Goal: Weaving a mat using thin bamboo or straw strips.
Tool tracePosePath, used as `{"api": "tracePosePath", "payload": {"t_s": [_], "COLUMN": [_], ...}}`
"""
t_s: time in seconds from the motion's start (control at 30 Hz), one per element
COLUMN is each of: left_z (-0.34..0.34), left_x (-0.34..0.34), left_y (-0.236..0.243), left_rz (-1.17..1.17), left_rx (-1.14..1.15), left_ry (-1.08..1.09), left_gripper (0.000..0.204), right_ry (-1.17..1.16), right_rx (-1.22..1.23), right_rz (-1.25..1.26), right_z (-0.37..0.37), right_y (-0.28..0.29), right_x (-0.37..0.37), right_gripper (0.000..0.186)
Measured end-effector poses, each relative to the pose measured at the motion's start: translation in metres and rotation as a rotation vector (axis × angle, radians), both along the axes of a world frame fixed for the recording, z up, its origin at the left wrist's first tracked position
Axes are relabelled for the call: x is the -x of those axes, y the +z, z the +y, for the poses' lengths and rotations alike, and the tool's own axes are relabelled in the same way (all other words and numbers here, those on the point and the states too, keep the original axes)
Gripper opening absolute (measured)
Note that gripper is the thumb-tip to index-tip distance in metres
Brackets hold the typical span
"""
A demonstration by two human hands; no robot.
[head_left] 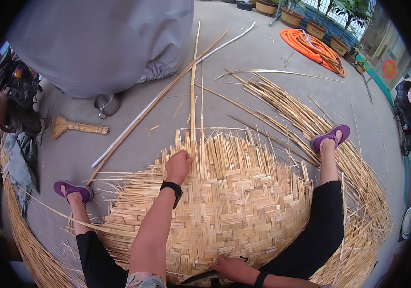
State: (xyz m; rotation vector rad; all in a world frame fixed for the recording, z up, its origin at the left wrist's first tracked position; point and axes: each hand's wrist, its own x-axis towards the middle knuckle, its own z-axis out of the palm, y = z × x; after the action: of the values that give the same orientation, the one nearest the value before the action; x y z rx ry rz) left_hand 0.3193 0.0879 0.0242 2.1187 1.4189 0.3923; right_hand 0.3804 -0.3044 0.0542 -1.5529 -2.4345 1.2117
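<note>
A woven reed mat (244,206) in a zigzag pattern lies between my legs, with loose strip ends along its far and left edges. My left hand (179,165) is closed at the far edge, gripping a reed strip (186,144). Beside that fist, a long split reed (193,96) runs away from the mat across the floor. My right hand (234,269) rests low at the near edge, its fingers curled around one end of a dark curved tool (199,277). The tool's handle is hidden by the hand.
Reed bundles lie at right (359,177) and left (20,225). Two long poles (143,113) slant over the concrete. A hand broom (78,126), metal pot (106,104), grey-covered bulk (104,43), orange hose coil (313,50) and potted plants (316,30) stand farther off.
</note>
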Motion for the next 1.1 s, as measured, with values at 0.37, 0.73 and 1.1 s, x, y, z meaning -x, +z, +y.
{"api": "tracePosePath", "payload": {"t_s": [0.37, 0.73, 1.1], "left_z": [-0.003, -0.170, -0.253], "left_x": [0.026, 0.067, 0.058], "left_y": [-0.016, 0.045, 0.061], "left_rz": [-0.698, -0.644, -0.622], "left_rx": [0.355, 0.525, 0.676], "left_ry": [0.131, 0.051, 0.027], "left_gripper": [0.010, 0.016, 0.023], "right_ry": [-0.176, -0.841, -2.211], "right_rx": [-0.039, -0.467, -0.513], "right_rz": [0.028, 0.244, 0.005], "right_z": [-0.020, -0.109, -0.373], "right_y": [-0.026, 0.095, 0.035], "right_x": [0.002, -0.077, -0.117], "right_gripper": [0.041, 0.019, 0.013]}}
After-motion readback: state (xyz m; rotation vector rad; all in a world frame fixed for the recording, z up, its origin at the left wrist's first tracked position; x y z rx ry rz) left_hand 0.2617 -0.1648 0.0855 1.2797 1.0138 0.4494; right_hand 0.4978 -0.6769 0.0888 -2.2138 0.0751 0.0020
